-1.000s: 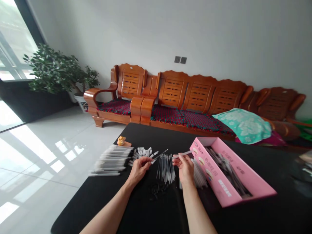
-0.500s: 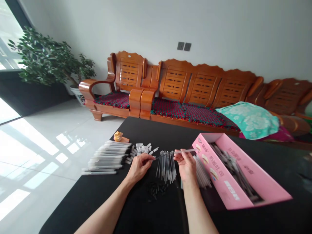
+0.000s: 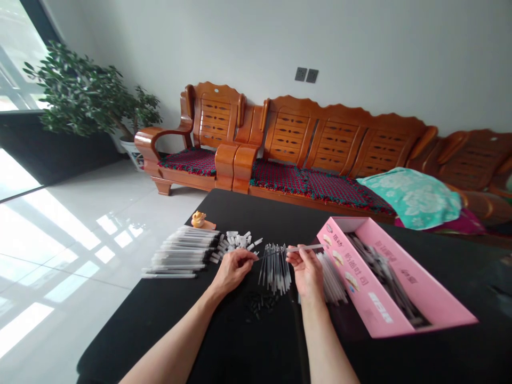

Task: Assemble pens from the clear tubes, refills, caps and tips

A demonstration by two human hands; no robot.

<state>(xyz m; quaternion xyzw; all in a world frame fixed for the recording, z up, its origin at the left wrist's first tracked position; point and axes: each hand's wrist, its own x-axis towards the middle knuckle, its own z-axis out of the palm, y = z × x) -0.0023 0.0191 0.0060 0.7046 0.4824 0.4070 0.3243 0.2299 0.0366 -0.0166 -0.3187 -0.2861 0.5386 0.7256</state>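
Note:
My left hand pinches a thin pen refill that points right. My right hand pinches a clear pen barrel, its open end facing the refill tip; the two meet above a fan of loose refills on the black table. A pile of small black parts lies between my wrists. Clear barrels lie to the right of my right hand.
A stack of assembled pens and several white caps lie at the left, by a small orange figurine. An open pink box holding dark pens stands at the right. Wooden sofas and a potted plant are beyond.
The refill in my left hand has moved right until its tip meets the barrel in my right hand. The view has shifted slightly.

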